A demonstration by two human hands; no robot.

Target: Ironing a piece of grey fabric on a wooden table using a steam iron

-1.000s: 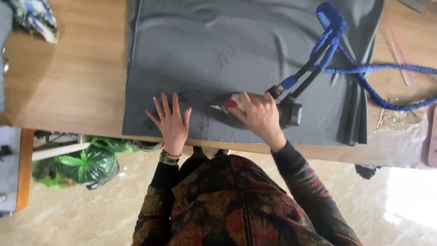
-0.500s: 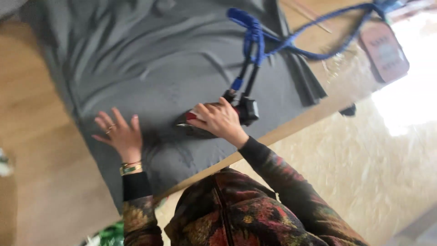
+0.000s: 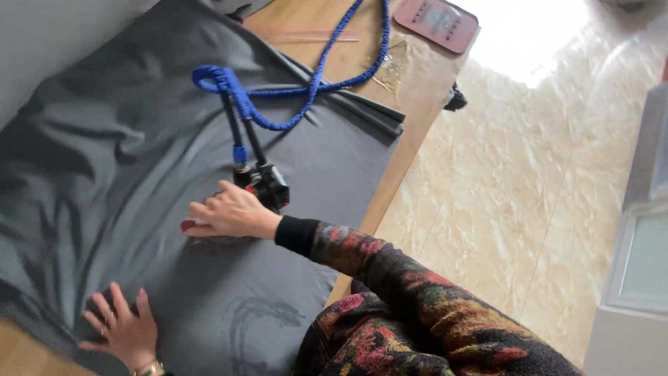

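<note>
A large dark grey cloth [image 3: 139,139] lies spread and creased over a wooden table [image 3: 410,132]. My right hand [image 3: 229,212] is closed on a black iron [image 3: 268,182] that rests on the cloth near the table's right edge. A blue braided hose [image 3: 313,83] loops from the iron across the cloth toward the far end of the table. My left hand [image 3: 122,327] lies flat on the cloth at the lower left, fingers spread, holding nothing. A darker damp-looking mark shows on the cloth below the iron.
A reddish-brown oblong pad [image 3: 435,22] sits at the table's far corner. Pale marbled floor [image 3: 522,174] runs along the right of the table. A white cabinet [image 3: 640,244] stands at the far right edge.
The view has swung round, so the table now runs diagonally. My right hand stays on the iron. My left hand still presses the cloth, now farther from the right hand.
</note>
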